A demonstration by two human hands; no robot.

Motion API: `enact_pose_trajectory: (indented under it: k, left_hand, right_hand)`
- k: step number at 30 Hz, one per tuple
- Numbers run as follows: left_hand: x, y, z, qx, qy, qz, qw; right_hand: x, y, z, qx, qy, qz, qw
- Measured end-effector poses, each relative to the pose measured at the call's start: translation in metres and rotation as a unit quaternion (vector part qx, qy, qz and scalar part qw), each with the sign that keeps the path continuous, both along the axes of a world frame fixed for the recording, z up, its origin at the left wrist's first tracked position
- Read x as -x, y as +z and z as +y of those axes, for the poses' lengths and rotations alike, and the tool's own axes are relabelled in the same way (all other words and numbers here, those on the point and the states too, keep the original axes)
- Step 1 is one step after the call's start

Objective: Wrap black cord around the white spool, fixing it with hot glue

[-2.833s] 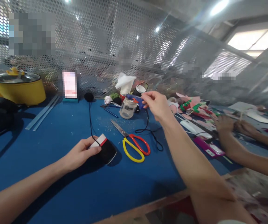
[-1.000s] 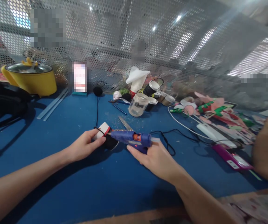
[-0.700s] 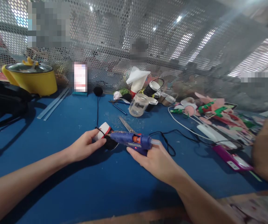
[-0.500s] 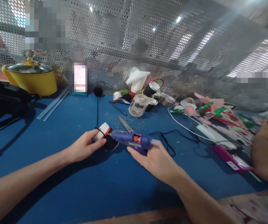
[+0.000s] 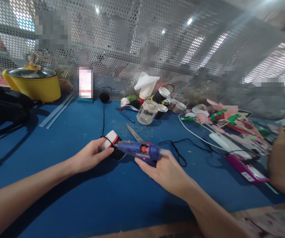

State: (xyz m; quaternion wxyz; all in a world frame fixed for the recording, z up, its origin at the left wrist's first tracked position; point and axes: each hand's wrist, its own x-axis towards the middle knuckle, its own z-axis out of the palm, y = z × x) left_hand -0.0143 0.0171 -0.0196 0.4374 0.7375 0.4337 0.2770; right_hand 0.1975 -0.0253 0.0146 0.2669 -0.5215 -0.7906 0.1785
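Observation:
My left hand [image 5: 94, 153] is closed on a small paper cup [image 5: 111, 137], white with a red line and partly wrapped in black yarn. The cup lies tilted on its side. From it a black yarn strand runs back to a yarn ball [image 5: 104, 97]. My right hand [image 5: 164, 170] grips a blue hot glue gun [image 5: 132, 147] with a lit red light and a clear glue stick in its rear. The gun's nozzle is at the cup, by the yarn; whether it touches I cannot tell. Scissors [image 5: 134, 133] lie just behind the gun.
A clear plastic jar [image 5: 147, 112] and several cups stand at the back. Glue sticks [image 5: 58, 110] and a yellow pot [image 5: 37, 86] are at left. On the right are a white power strip [image 5: 229, 145], a purple box [image 5: 246, 168], paper scraps and another person's arm [image 5: 284, 162].
The glue gun's nozzle has shifted slightly left and down along the cup. My left hand has barely moved, and the other person's hand at right has moved slightly.

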Motion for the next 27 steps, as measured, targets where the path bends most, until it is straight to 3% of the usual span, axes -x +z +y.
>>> enact_pose_trajectory:
  k: [4,10,18,27]
  left_hand:
    - [0.0,0.002,-0.001,0.015,0.0,-0.001,1.0]
    - [0.0,0.003,0.001,-0.023,-0.021,-0.018,0.999]
    - [0.001,0.003,0.001,-0.012,-0.033,-0.021,0.999]
    - [0.004,0.004,0.001,-0.031,-0.038,0.005,0.999]
  right_hand:
    - [-0.001,0.0,0.0,0.011,-0.031,0.0,0.999]
    - [0.001,0.005,0.0,0.009,-0.017,-0.011,1.0]
    - [-0.004,0.006,0.005,-0.008,-0.043,-0.024,0.999]
    - [-0.003,0.01,0.003,0.029,-0.028,0.002,0.999]
